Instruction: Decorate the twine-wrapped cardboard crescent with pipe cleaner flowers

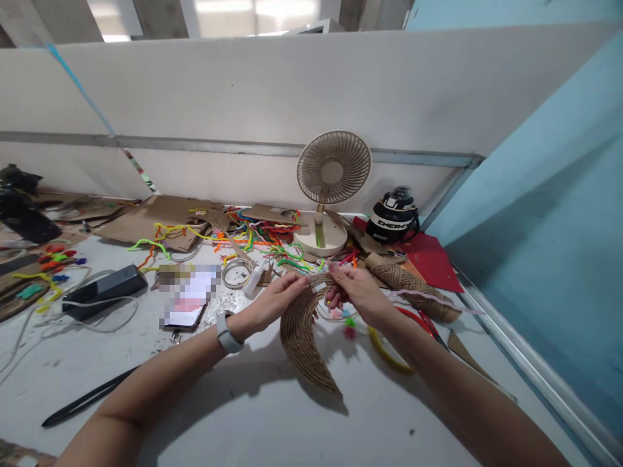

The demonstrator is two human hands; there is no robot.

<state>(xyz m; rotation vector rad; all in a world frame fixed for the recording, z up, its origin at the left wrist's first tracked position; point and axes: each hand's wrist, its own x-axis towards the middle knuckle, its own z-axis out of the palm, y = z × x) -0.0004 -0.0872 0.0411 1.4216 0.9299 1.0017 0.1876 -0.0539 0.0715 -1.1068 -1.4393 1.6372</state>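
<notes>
A crescent covered with rows of brown twine (302, 344) is held up over the white table, its lower tip pointing down to the right. My left hand (278, 299) pinches the crescent's upper left part, thumb and fingers closed on it. At the upper right end, the fingers of my right hand (357, 293) are closed around the crescent's other tip. Whether a loose strand of twine is also between those fingers I cannot make out. Just below my right hand lie small pink and green fuzzy pieces (349, 327).
Behind my hands stand a desk fan (333, 170) and a black round jug (392, 217). A twine roll (418, 288), scissors (431, 324) and a yellow tape ring (384, 350) lie right. Leftward are a small bottle (254, 281), phone (187, 311), black box (104, 292) and several pipe cleaners (168, 230).
</notes>
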